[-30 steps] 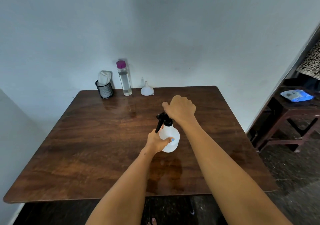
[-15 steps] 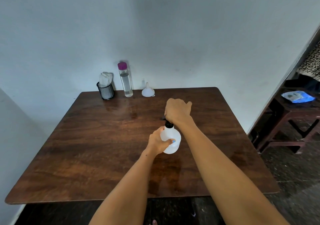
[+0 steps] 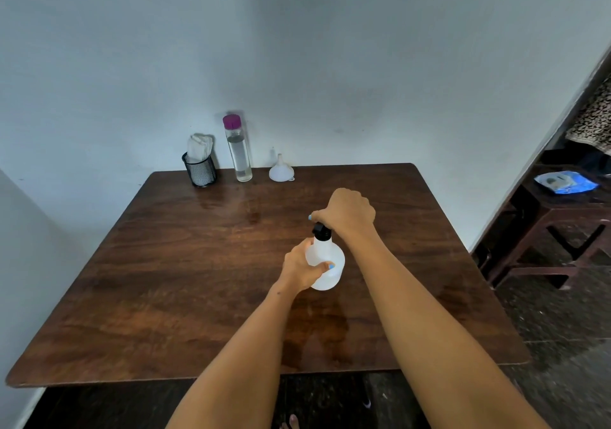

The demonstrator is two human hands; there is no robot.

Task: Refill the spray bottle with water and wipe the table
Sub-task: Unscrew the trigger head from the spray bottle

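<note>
Fingers (image 3: 325, 265) of the left hand (image 3: 299, 268) wrap the spray bottle (image 3: 327, 263) (upright on the counter (image 3: 172, 279)); the right hand (image 3: 347, 212) grips its black sprayer head (image 3: 320, 230).

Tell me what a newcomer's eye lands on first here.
Mid-table, two hands work a white spray bottle: the left hand holds its body while the right hand wraps the black spray head. Along the wall edge stand a mesh cup, a purple-capped water bottle and a white funnel.
</note>
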